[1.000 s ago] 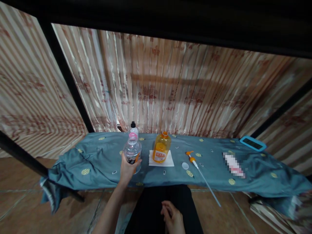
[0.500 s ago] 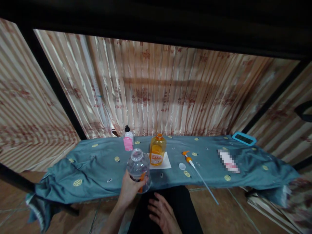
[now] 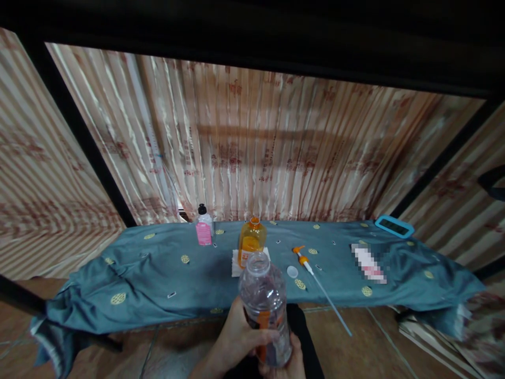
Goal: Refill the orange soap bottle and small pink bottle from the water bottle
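Object in hand: clear plastic bottle (image 3: 263, 295), mouth uncapped, dark-and-orange label partly covered by fingers. Position: above the lap, at the near edge of the cloth-covered surface, between the two hands.

Hands: left hand (image 3: 239, 337) grasps the bottle around its left side, thumb across the front of the label. Right hand (image 3: 294, 358) cups the base from the lower right; its fingers are partly hidden, so how firmly it presses cannot be told. Both touch the bottle; left has the waist, right the bottom.

Key relation: long axis close to upright, mouth uppermost and leaning slightly away from the wearer and to the left, base toward the lap. The mouth points past both hands toward the amber bottle (image 3: 252, 242), directly beyond it in this view and partly covered by it. Left hand sits nearer the mouth, right hand nearer the base.

Surroundings: amber bottle stands upright, open-necked, partly filled, on a white paper sheet (image 3: 235, 266). To its right lie a small pale disc (image 3: 292, 271) and an orange-headed pump (image 3: 303, 260), long tube running toward the wearer. Farther left, upright: black-capped bottle with pink label (image 3: 204, 232). Far right: blue-framed display (image 3: 394, 226). All rest on blue-green patterned cloth (image 3: 153, 279); striped curtain (image 3: 252, 131) behind.
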A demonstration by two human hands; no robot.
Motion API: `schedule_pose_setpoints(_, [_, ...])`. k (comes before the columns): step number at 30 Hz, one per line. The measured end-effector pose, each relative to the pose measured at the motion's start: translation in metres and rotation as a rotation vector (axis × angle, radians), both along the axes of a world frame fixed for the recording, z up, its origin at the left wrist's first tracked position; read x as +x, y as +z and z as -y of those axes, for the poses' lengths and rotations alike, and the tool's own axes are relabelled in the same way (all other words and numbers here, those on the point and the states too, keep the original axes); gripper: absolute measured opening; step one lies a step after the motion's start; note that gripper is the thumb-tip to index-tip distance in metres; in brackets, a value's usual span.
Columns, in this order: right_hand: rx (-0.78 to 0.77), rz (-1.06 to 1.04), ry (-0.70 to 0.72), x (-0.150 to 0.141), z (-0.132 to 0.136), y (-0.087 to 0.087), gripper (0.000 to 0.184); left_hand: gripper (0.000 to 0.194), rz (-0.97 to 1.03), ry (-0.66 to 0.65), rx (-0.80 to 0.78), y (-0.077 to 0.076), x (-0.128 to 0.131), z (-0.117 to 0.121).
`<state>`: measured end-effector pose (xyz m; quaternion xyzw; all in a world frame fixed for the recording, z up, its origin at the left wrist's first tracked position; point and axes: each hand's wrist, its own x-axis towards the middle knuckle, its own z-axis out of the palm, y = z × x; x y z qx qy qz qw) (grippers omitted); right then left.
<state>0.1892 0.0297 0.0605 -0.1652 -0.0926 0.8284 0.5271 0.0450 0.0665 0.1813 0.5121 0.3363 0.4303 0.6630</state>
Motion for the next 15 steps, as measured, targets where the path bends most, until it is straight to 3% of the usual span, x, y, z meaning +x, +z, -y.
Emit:
schedule_pose_setpoints(2, [0.008,-0.01,-0.035,0.002,0.006,0.001,0.053,0.087,0.075,0.034,0.055,-0.005,-0.005,-0.006])
schedule_pose_setpoints(5, [0.023,-0.015,-0.062,0.007,0.008,0.006,0.063,0.092,0.112,0.279,0.237,-0.004,-0.021,-0.033])
schedule_pose_setpoints(7, [0.03,-0.01,-0.07,0.013,0.008,0.009,0.065,0.088,-0.028,0.442,0.294,0.003,-0.031,-0.063])
schedule_pose_setpoints(9, [0.036,0.0,-0.077,0.018,0.007,0.012,0.062,0.106,-0.221,0.542,0.388,0.012,-0.036,-0.1])
schedule_pose_setpoints(13, [0.042,0.033,-0.087,0.026,0.006,0.023,0.058,0.114,-0.393,0.441,0.527,0.027,-0.026,-0.171])
schedule_pose_setpoints(15, [0.037,0.053,-0.109,0.029,0.005,0.029,0.056,0.108,-0.417,0.368,0.546,0.028,-0.017,-0.195])
